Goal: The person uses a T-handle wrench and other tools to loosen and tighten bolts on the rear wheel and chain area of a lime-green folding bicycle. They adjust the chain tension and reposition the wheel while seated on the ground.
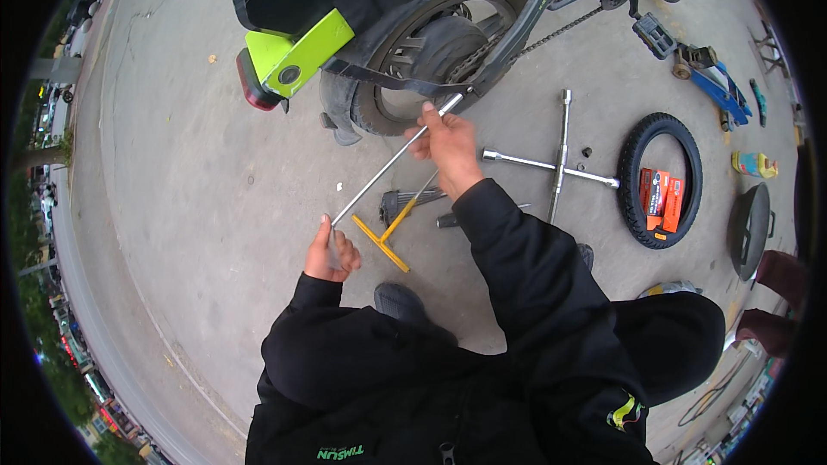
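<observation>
My left hand (332,251) grips the lower end of a long silver wrench bar (382,172), thumb along it. My right hand (443,142) holds the bar close to its upper socket end, which meets the frame at the rear wheel (372,108) of a black and lime-green electric bike (307,50). Beneath the bar lie a yellow T-handled tool (386,238), a dark set of small tools (396,206) and a dark-handled tool (446,220). A silver cross wrench (530,162) rests to the right of my right hand.
A spare tyre (635,220) encircles orange boxes (654,193) on the pavement (198,224). Rightward are a blue jack (721,92), a teal tool (759,102), a yellow bottle (755,164), a dark pan (752,232) and maroon objects (774,279). A road with vehicles runs along the far left.
</observation>
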`<state>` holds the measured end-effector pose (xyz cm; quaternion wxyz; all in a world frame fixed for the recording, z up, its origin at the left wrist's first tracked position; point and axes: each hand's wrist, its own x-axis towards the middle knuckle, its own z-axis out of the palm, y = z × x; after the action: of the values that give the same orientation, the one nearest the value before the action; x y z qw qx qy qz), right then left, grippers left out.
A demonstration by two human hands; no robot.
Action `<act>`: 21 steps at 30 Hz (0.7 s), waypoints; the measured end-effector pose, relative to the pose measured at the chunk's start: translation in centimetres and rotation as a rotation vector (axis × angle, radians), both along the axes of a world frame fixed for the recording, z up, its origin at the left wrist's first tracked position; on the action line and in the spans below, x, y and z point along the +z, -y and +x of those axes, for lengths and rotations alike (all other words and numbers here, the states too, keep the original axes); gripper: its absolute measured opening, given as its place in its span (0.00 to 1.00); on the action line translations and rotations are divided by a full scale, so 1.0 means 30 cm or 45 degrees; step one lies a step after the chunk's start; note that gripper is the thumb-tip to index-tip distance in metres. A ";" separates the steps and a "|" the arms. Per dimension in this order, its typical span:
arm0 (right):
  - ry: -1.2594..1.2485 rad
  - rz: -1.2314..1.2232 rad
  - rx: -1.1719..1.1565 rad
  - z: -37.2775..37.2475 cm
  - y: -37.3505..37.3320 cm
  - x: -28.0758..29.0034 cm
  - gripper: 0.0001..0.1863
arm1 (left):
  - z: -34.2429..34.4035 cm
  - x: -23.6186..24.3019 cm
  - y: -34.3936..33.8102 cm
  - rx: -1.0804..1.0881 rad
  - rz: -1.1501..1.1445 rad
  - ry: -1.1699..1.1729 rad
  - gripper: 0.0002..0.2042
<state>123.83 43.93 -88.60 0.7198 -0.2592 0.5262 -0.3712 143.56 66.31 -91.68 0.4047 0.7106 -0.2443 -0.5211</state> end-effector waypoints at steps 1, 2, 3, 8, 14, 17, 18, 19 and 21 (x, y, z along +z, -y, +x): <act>-0.012 0.006 0.002 -0.003 0.000 0.001 0.21 | 0.014 0.008 -0.008 0.022 0.071 -0.073 0.26; -0.020 0.009 0.006 -0.006 0.001 0.001 0.21 | 0.026 0.015 -0.017 0.046 0.139 -0.143 0.27; -0.045 0.008 0.018 -0.007 0.002 0.002 0.21 | 0.033 0.019 -0.025 0.066 0.200 -0.213 0.28; -0.093 0.028 0.003 -0.004 -0.007 0.006 0.23 | 0.005 0.003 -0.038 -0.211 -0.107 0.447 0.23; 0.012 0.028 -0.007 -0.010 0.001 0.018 0.22 | 0.005 0.006 -0.006 -0.138 -0.036 0.117 0.26; -0.011 0.000 0.000 -0.009 0.004 0.018 0.22 | 0.026 0.028 -0.006 0.015 0.189 -0.267 0.30; -0.042 -0.002 0.001 -0.008 0.002 0.017 0.22 | 0.033 0.032 -0.009 0.076 0.243 -0.381 0.31; -0.027 0.017 -0.007 -0.001 -0.001 0.015 0.22 | 0.020 0.029 -0.020 0.054 0.098 0.051 0.28; -0.035 0.015 -0.046 0.007 -0.004 0.007 0.22 | 0.009 0.013 -0.033 -0.234 -0.141 0.654 0.24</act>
<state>124.05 44.05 -88.39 0.7071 -0.2506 0.5428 -0.3776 143.83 67.30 -91.29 0.3190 0.7710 -0.4305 -0.3443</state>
